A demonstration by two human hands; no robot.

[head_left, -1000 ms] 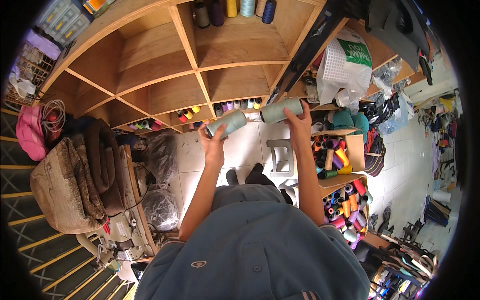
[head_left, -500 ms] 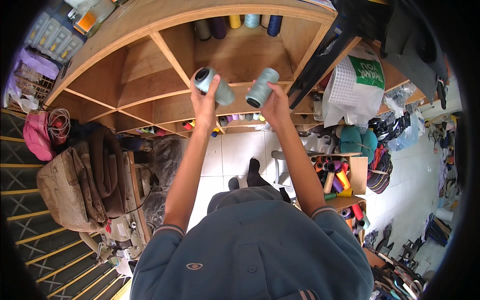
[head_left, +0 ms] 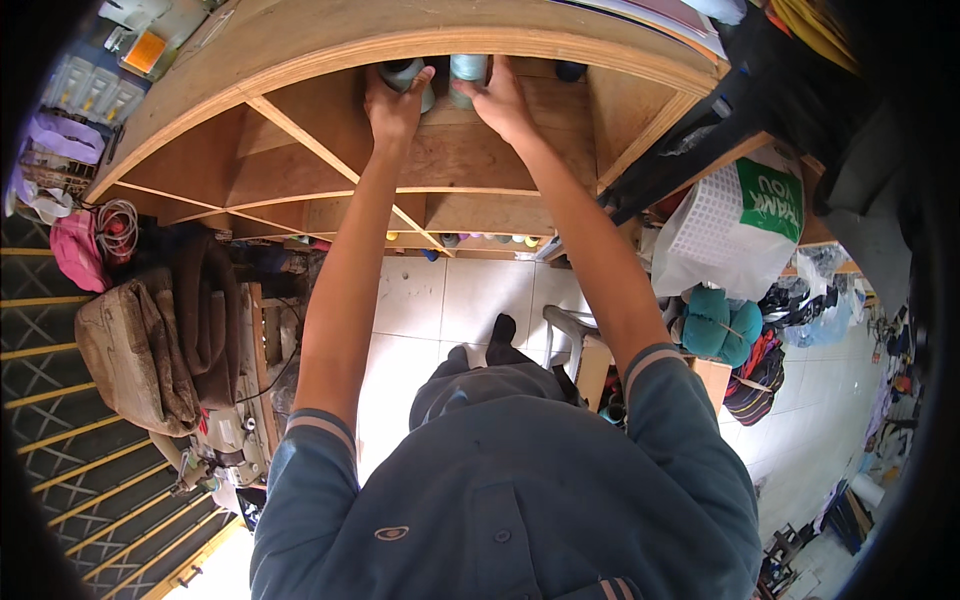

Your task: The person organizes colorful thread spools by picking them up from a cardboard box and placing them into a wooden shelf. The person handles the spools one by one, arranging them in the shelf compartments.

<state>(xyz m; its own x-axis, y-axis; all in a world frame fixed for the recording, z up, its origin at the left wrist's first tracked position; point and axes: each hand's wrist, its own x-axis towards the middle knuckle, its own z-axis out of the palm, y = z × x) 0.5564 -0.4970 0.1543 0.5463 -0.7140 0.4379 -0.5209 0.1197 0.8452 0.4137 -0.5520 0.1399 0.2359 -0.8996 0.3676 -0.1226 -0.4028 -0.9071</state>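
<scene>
One spool, a grey-green one, is in the left hand. The thumb and fingers are bent round it, just wide enough to fit. The other, a pale blue-green spool, is in the right hand. The thumb is in front, and the fingers go round the far side.

Both spools are inside the top middle box of the wooden shelf, side by side with a gap between them. So getting them into the box looks done, but letting go is not. I cannot tell if their bottoms sit on the wood.

A dark spool is further back, to the right, and no hand is on it. Little spools peek out low down, under the boxes.

Further right, a white plastic bag hangs near a teal bundle. Far left, there is a folded brown cloth and a pink bag. White floor tiles show below.
</scene>
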